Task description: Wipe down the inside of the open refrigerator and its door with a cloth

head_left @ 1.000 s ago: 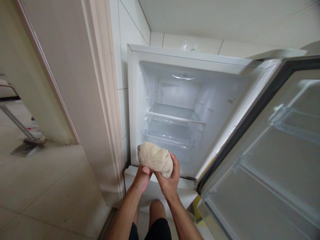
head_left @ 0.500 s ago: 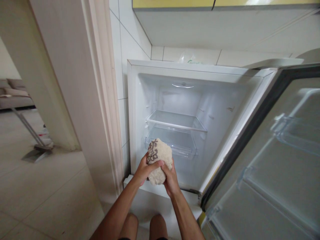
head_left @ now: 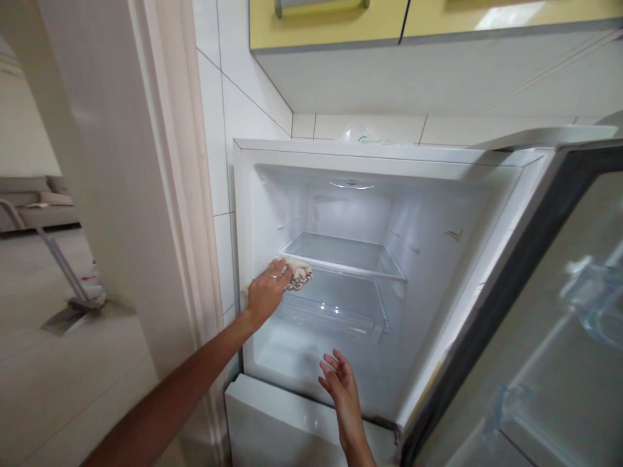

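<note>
L hand [head_left: 265,292] w/ cloth [head_left: 300,275] at shelf [head_left: 343,248], R hand [head_left: 342,379] holding nothing

L arm reaches fwd from near left, elbow side low, wrist fairly straight, back of hand up. Fingers bent over the bunched cloth, gripping it; how tightly, can't tell. Ring [head_left: 273,277] on one finger. Cloth sits at left end of shelf's near edge, inside fridge [head_left: 379,159], part hidden under fingers. R forearm comes up from near edge, hand raised in front of fridge interior, fingers part-curled & spread, pointing far/left, well apart from cloth. Fridge door [head_left: 545,324] swung wide on right.
</note>
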The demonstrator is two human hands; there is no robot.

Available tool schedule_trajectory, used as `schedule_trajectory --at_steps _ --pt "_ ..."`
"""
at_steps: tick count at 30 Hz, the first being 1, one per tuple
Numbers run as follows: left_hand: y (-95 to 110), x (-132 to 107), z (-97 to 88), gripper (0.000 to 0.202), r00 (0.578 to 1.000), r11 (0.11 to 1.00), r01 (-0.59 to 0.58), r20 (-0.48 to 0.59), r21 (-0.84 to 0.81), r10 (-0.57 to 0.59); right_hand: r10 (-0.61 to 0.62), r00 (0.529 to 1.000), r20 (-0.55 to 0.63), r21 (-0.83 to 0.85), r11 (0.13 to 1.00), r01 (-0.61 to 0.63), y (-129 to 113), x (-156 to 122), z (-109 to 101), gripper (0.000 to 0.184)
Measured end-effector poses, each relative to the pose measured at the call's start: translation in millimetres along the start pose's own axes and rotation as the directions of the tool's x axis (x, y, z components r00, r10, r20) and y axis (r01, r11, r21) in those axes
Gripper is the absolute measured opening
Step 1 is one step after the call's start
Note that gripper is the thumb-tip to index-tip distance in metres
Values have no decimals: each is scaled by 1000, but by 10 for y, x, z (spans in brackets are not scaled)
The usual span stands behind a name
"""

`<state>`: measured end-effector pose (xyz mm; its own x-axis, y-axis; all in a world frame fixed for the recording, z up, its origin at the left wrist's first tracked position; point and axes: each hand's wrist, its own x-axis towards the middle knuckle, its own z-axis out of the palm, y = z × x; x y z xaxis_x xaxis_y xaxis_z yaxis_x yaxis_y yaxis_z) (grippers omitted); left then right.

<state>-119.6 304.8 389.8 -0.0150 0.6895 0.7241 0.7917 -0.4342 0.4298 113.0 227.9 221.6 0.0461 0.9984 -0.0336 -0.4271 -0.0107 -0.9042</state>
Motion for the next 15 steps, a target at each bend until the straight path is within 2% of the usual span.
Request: schedule_trajectory --at_steps 3,7,10,15 --pt "-156 226 175 31 982 991 -88 159 -99 103 14 999 -39 4 1000 -14 172 79 -54 74" --pt "-323 368 368 19 965 984 -97 226 -152 130 0 996 -85 38 999 3 312 209 -71 75" --pt "-416 364 400 21 941 982 -163 284 -93 183 22 995 -93 18 1000 -20 264 250 -36 69" --pt "-544 416 440 23 884 952 -307 377 21 277 40 999 -15 -1 999 -40 47 256 97 57"
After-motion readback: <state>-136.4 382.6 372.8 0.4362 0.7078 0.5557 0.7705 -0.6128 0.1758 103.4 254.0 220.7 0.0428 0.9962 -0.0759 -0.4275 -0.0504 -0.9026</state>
